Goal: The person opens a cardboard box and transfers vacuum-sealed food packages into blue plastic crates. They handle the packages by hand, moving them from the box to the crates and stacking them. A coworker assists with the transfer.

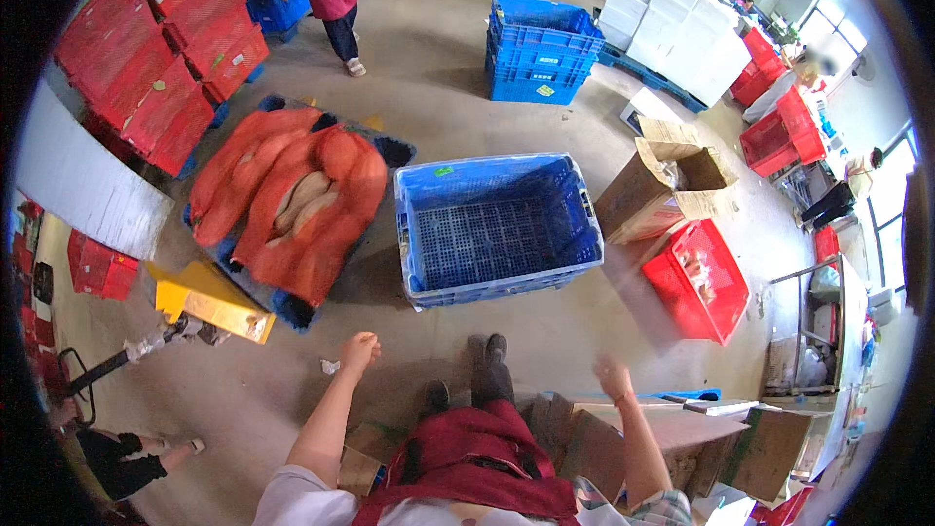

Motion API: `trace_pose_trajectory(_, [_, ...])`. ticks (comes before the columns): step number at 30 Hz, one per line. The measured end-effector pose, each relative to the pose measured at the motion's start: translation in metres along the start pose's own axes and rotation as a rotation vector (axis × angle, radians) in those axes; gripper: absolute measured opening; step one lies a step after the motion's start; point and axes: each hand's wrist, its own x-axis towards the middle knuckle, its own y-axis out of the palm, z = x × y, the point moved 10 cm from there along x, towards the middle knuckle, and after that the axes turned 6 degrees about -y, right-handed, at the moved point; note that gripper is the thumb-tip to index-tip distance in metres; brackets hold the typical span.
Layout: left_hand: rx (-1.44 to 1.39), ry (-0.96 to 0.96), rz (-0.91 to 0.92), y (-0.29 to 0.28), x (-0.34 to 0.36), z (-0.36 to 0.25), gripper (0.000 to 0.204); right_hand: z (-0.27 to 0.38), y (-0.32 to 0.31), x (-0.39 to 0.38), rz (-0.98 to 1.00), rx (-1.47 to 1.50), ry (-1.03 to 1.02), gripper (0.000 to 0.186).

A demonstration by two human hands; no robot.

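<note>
Grey-brown floor [429, 49] bears the blue crate [499, 234] at the frame's centre, above and between both hands, touching neither; left hand [361, 351] is curled, right hand [614, 377] blurred, I cannot tell.

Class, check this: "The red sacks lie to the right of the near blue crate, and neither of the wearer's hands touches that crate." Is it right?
Not quite: the red sacks lie to the left of the near blue crate, as the head view shows. Neither the left hand nor the right hand touches that crate.
</note>
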Motion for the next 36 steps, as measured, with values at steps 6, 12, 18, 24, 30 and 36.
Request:
trace_pose_trajectory(6, [0.071,0.052,-0.092,0.033,0.088,-0.089,0.033,-0.043,-0.015,0.197,0.007,-0.081,0.099,0.052])
trace_pose_trajectory(12, [0.11,0.136,-0.244,0.068,0.216,-0.149,0.047,-0.075,-0.018,0.39,-0.401,-0.189,-0.042,0.058])
trace_pose_trajectory(18, [-0.037,-0.103,-0.172,0.101,0.248,-0.167,0.051,-0.118,0.031,0.475,-0.015,0.005,0.331,0.058])
trace_pose_trajectory(24, [-0.271,-0.089,-0.167,0.109,0.226,-0.185,0.054,-0.133,0.038,0.513,0.111,0.525,0.375,0.041])
trace_pose_trajectory(30, [-0.559,-0.306,-0.276,0.074,0.135,-0.156,0.046,0.035,0.001,0.552,0.175,0.285,0.128,0.036])
trace_pose_trajectory(36, [-0.871,-0.242,-0.236,0.068,0.078,-0.114,0.048,0.174,-0.026,0.552,0.067,-0.106,-0.111,0.044])
